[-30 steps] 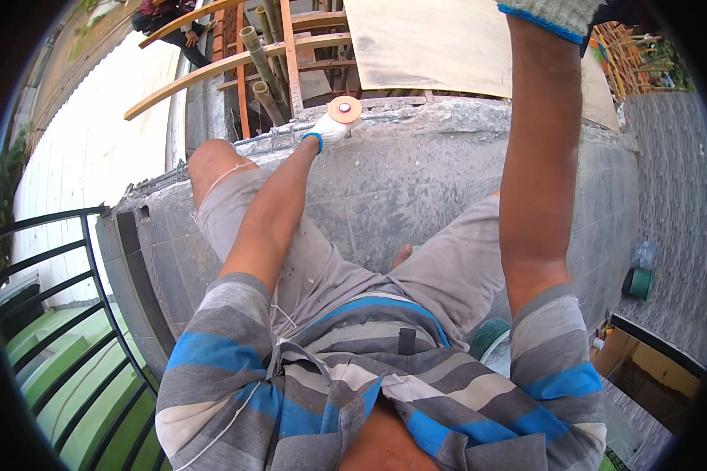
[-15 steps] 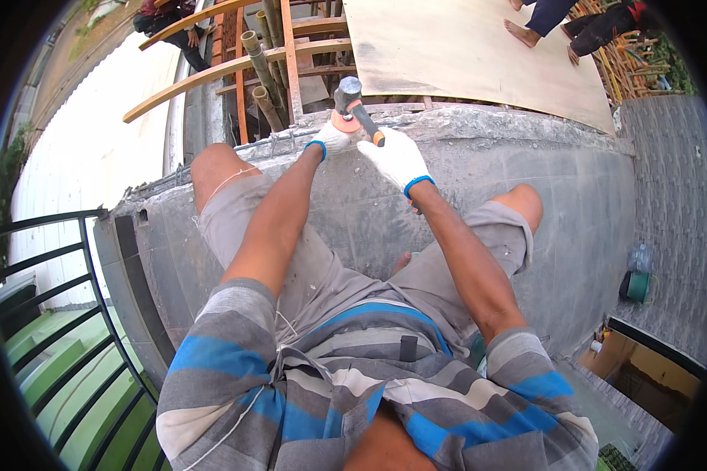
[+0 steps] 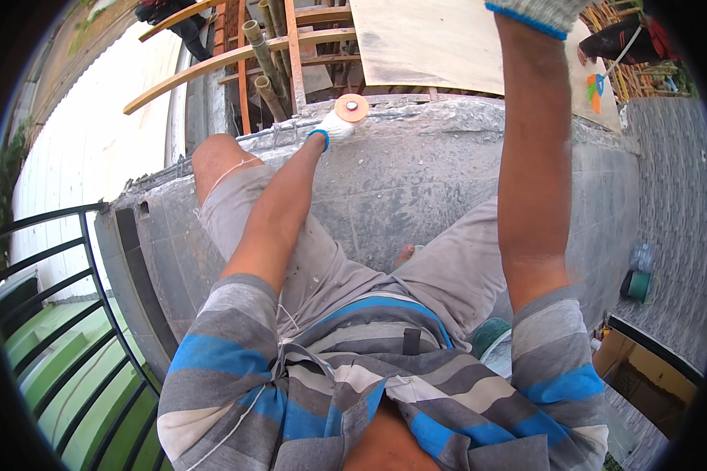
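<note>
Between gloved hands, widely parted: gripped in the left hand (image 3: 336, 129), one orange-guarded tool (image 3: 352, 109), probably a chisel, at the broken concrete edge (image 3: 448, 118). Swung up from beside it within the last half second, now at the top rim: the right hand (image 3: 536, 11), cut off by the view, hold impossible to tell, hammer out of sight. Apparently between blows. Counted around: one pale plywood sheet (image 3: 440, 47), one black railing (image 3: 87, 242), two other people (image 3: 184, 27) at the upper edges.

The left glove (image 3: 334, 128) is matt cloth, the orange guard (image 3: 359, 115) smooth, the concrete edge (image 3: 463, 118) rough, the board (image 3: 432, 47) matt wood.
</note>
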`<state>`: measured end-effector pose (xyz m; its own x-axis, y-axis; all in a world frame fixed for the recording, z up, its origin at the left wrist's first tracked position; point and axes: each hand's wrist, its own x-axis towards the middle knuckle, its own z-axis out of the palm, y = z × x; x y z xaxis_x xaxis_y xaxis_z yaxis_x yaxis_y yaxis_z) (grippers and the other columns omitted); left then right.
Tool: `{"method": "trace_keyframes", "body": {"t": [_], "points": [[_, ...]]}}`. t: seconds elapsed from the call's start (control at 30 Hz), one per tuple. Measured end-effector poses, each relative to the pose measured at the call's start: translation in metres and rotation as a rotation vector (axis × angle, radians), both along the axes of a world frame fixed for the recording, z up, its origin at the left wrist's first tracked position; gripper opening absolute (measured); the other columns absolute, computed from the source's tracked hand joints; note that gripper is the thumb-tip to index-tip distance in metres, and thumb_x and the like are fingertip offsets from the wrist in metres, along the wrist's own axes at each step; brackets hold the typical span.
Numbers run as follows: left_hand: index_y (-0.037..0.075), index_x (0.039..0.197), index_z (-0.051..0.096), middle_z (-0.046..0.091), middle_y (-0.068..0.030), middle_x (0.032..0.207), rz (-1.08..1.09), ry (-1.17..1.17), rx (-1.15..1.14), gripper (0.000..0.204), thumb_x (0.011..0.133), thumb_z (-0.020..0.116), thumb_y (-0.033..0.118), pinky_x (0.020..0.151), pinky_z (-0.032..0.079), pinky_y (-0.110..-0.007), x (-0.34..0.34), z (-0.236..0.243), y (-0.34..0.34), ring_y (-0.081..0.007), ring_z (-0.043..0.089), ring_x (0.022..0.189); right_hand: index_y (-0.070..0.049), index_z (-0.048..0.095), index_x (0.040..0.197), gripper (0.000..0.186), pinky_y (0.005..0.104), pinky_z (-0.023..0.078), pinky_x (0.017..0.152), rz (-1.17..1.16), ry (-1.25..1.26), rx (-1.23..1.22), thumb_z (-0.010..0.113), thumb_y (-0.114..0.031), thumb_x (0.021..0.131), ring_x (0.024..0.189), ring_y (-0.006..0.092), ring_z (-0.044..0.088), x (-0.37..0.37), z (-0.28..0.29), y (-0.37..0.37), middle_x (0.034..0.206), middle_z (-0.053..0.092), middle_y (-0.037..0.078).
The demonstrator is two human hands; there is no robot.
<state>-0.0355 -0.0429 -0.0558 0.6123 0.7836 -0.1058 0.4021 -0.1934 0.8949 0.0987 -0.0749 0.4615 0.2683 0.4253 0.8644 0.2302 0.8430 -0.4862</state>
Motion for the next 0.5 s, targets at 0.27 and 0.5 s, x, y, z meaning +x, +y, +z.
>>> {"method": "trace_keyframes", "body": {"t": [0.27, 0.5], "points": [[0.009, 0.150, 0.053, 0.065, -0.0092, 0.141, 0.092, -0.284, -0.238, 0.059, 0.098, 0.076, 0.025, 0.113, 0.046, -0.037, -0.003, -0.005, -0.002, -0.0212, 0.059, 0.129, -0.007, 0.067, 0.106, 0.037, 0.0542, 0.054, 0.085, -0.331, -0.729, -1.610, 0.073, -0.042, 0.095, 0.099, 0.0481, 0.070, -0.023, -0.340, -0.148, 0.103, 0.074, 0.025], [0.007, 0.146, 0.054, 0.069, -0.0176, 0.136, -0.019, -0.106, -0.096, 0.062, 0.091, 0.077, 0.022, 0.108, 0.050, -0.039, 0.008, 0.026, -0.018, -0.0273, 0.066, 0.123, -0.003, 0.072, 0.108, 0.039, 0.0428, 0.055, 0.074, -0.311, -0.427, -1.458, 0.076, -0.040, 0.095, 0.078, 0.0292, 0.070, 0.013, -0.307, -0.154, 0.086, 0.072, 0.017]]}}
